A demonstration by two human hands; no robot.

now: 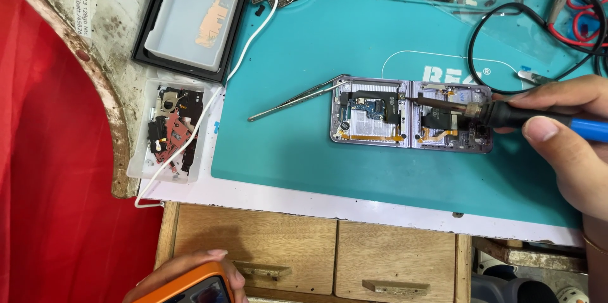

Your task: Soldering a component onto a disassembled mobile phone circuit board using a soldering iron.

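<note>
An opened folding phone (410, 115) lies flat on the teal work mat (329, 43), its boards and flex cables exposed. My right hand (563, 132) grips a soldering iron (506, 113) with a black collar and blue handle; its tip touches the phone's middle near the hinge. Metal tweezers (294, 99) rest on the mat, their points on the phone's left upper corner. At the bottom edge, below the bench, my left hand (183, 274) holds a phone in an orange case (193, 289).
A white tray with a copper-coloured part (193, 12) sits in a black frame at upper left. A clear tray of small red and black parts (168, 129) lies left of the mat. A white cable (209, 113) crosses there. Black and red wires (570, 18) coil at upper right. Wooden drawers (316, 255) sit below.
</note>
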